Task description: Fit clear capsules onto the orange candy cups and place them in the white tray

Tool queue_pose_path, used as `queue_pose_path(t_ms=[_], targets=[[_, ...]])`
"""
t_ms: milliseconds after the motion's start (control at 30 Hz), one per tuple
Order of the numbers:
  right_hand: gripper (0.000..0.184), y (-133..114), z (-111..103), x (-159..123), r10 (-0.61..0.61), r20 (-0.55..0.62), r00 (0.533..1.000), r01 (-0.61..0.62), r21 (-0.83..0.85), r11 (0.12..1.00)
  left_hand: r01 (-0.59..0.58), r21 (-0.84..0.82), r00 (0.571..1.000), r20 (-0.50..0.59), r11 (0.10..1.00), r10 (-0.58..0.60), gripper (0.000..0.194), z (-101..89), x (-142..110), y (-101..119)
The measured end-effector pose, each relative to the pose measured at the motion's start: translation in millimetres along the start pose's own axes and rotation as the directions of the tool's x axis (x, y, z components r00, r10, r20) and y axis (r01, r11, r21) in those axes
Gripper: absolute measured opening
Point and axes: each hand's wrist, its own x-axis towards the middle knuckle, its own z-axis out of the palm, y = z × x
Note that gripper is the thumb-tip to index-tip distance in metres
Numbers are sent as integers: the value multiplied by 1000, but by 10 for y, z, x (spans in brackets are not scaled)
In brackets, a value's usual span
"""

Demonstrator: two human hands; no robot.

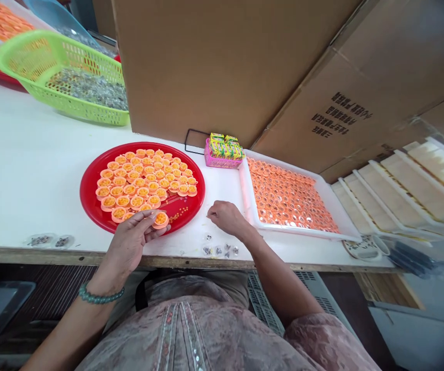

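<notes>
My left hand [132,238] pinches a small orange round case [161,220] with yellow bits inside, over the front rim of a red round tray [90,201]. Many similar orange cases [130,189] cover most of that tray, and loose yellow beads [179,213] lie on its bare front right part. My right hand [227,219] is closed just above the white table, between the red tray and a white tray [247,201]. Its fingertips point down and left; what they hold, if anything, is too small to make out. Several small clear and dark pieces [218,251] lie near my right wrist.
The white tray holds rows of orange cases with shiny tops [287,196]. Behind stand a pink basket [222,163] of yellow-green packets and tall cardboard [198,67]. A green basket [70,108] of clear pieces sits back left; stacked white trays [392,190] stand right.
</notes>
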Motion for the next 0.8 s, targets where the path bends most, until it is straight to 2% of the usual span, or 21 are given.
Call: queue_pose_path(t_ms=[67,200,300,367,433,600,700,800], targets=[[21,39,119,-139,31,2,1000,-31,30,999,4,11,1000,7,1000,-4,17,43,-7,-12],[13,6,344,-384,42,-84,996,-26,175,984,-3,20,999,41,1000,2,19,66,-1,-62],[13,-49,472,-481,64,-102,993,-35,262,964,-6,20,999,40,1000,5,19,66,11,-115],[7,-61,534,-501,83,-109,991,-45,311,949,-11,32,999,48,999,10,19,71,16,-145],[5,-48,581,-509,102,-136,985,-49,347,937,-12,45,998,64,999,9,18,80,18,-163],[25,-7,652,-548,105,-189,976,-20,404,915,-10,50,998,55,999,7,17,110,22,-178],[19,-31,663,-565,96,-159,983,-20,422,906,-11,47,998,64,999,8,18,121,27,-187],[17,-62,653,-569,139,-137,981,-69,422,904,-6,58,996,85,998,1,18,125,31,-189]])
